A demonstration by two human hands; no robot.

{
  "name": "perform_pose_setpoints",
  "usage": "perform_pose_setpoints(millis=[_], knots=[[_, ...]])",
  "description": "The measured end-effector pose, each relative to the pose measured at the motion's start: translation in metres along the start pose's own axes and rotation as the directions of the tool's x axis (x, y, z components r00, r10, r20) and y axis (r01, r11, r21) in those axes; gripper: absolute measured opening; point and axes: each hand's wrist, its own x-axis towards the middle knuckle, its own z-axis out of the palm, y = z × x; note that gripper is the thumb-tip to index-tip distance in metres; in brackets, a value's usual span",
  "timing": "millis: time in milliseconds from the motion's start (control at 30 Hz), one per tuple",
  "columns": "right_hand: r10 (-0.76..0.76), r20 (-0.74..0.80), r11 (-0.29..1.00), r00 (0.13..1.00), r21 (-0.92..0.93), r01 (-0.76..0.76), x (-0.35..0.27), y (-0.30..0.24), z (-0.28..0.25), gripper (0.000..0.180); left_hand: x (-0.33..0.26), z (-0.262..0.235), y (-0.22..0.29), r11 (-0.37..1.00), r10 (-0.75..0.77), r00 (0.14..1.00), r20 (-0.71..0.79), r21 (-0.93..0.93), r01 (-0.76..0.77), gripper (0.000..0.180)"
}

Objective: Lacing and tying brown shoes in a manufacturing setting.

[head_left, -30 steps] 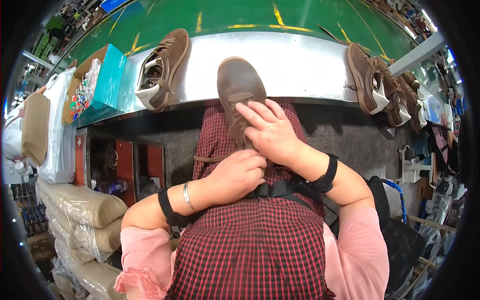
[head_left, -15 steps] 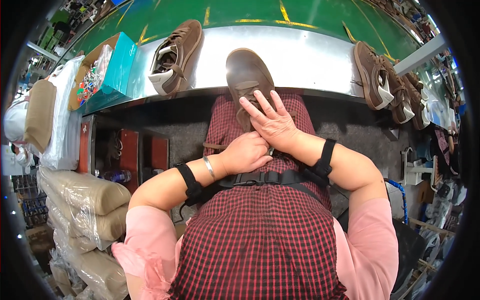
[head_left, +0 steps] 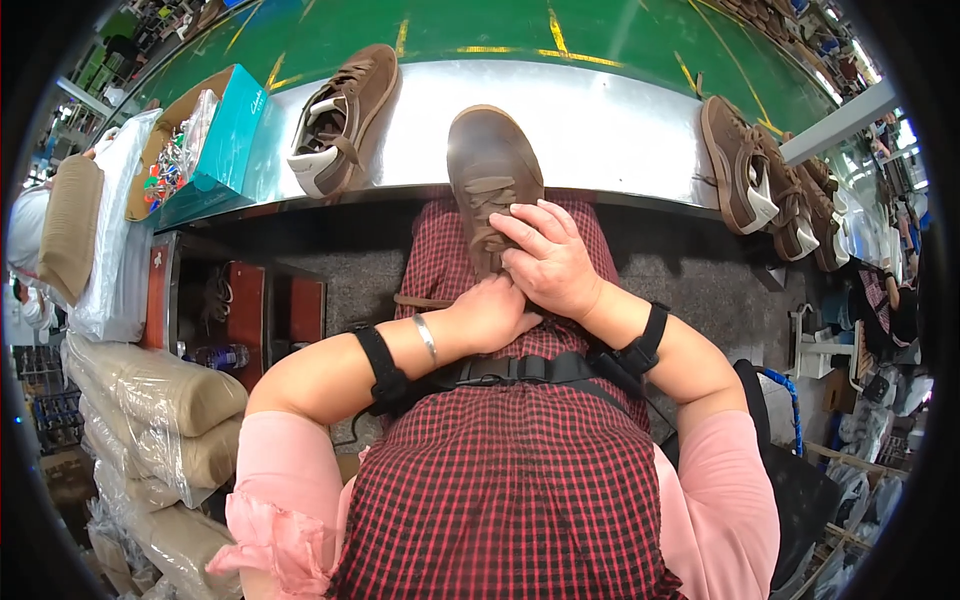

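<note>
A brown sneaker (head_left: 490,150) points away from me, its toe over the metal bench's near edge and its heel end above my lap. Flat brown laces (head_left: 490,190) cross its upper. My left hand (head_left: 488,314) is closed at the heel end, against my right hand; its fingertips are partly hidden. My right hand (head_left: 555,262) bends over the lower laces, thumb and forefinger drawn in at the shoe's opening, the other fingers resting on the lacing. Whether a lace end lies in that grip is hidden. A brown strip (head_left: 422,301) sticks out left of my left hand.
On the metal bench (head_left: 600,120), another brown sneaker (head_left: 345,120) lies left and several more (head_left: 740,165) right. A teal box (head_left: 215,140) of small coloured items stands far left. Bagged beige forms (head_left: 160,390) are stacked beside me. Beyond the bench runs a green surface (head_left: 480,25).
My right hand has gone from spread, outstretched fingers to bent ones over the laces. More of the lacing shows. My left hand stays closed at the heel end.
</note>
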Motion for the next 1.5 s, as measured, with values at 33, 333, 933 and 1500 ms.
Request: perform_pose_setpoints(millis=[33,333,933,1500], knots=[[-0.001,-0.004,1.0,1.0,-0.001,0.001,0.002,0.003,-0.001,0.007,0.001,-0.003,0.003,1.0,0.0,1.0,-0.001,0.004,0.0,0.041],[0.055,-0.015,0.99,0.998,0.132,-0.052,-0.007,0.013,-0.008,0.01,-0.048,-0.037,0.005,0.945,0.235,0.943,-0.236,-0.17,-0.278,0.026],[0.226,-0.053,0.974,0.973,0.019,-0.225,-0.008,0.001,0.005,0.031,0.001,-0.022,-0.025,0.764,0.576,0.596,-0.559,0.627,-0.15,0.017],[0.236,-0.003,0.971,0.972,0.051,-0.235,-0.011,0.002,0.005,0.067,0.003,-0.031,-0.024,0.985,0.175,0.624,-0.761,0.133,-0.113,0.062]])
